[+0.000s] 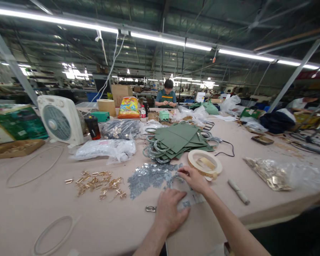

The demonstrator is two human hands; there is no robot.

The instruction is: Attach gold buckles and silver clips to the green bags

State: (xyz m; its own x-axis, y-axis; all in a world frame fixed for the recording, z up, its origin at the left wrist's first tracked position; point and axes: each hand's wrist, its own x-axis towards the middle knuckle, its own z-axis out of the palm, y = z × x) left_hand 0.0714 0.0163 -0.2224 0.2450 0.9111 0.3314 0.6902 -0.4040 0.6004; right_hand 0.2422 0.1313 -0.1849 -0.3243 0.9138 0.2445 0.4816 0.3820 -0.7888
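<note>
My left hand (168,210) lies knuckles up on the pink table (29,213), fingers curled over a clear plastic piece (190,199) with a small metal part. A silver buckle (150,208) lies just left of it. My right hand (194,179) rests further out, its fingertips pinched at the edge of a heap of silver metal pieces (149,176). What those fingertips hold is too small to make out. Gold metal clasps (98,182) lie scattered to the left.
A tape roll (204,163) sits right of my right hand, beside a stack of green bags (179,140). Further off are plastic bags of parts (104,148), a white fan (60,120), a bag of gold hardware (272,174) and a seated person (165,94).
</note>
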